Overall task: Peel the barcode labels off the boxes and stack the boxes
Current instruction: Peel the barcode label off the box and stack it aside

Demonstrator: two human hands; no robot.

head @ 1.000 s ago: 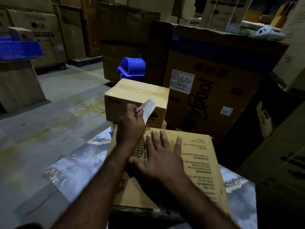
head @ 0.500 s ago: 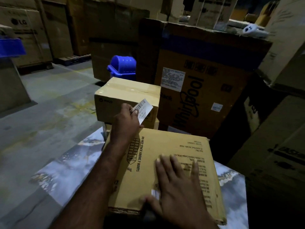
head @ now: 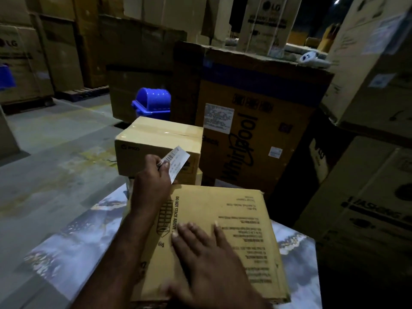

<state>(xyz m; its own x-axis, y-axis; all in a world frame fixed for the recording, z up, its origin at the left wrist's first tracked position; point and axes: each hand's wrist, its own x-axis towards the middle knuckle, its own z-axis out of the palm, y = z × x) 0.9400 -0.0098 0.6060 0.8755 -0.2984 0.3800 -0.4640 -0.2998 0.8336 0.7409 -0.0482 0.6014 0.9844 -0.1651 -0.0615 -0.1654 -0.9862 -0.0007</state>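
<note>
one white barcode label [head: 176,162], already off, is pinched in the left hand [head: 153,175]; flimsy and sticky, best held by an edge. the right hand [head: 207,264] is spread flat, holding nothing, on the flat tan cardboard box [head: 240,210], probably light, stiff, easiest gripped at the sides.

Both forearms were bare — no sleeves, watch or bands showed. The left hand [head: 153,175] and the right hand [head: 207,259] wore no gloves or rings — fingernails were short and pale.
</note>
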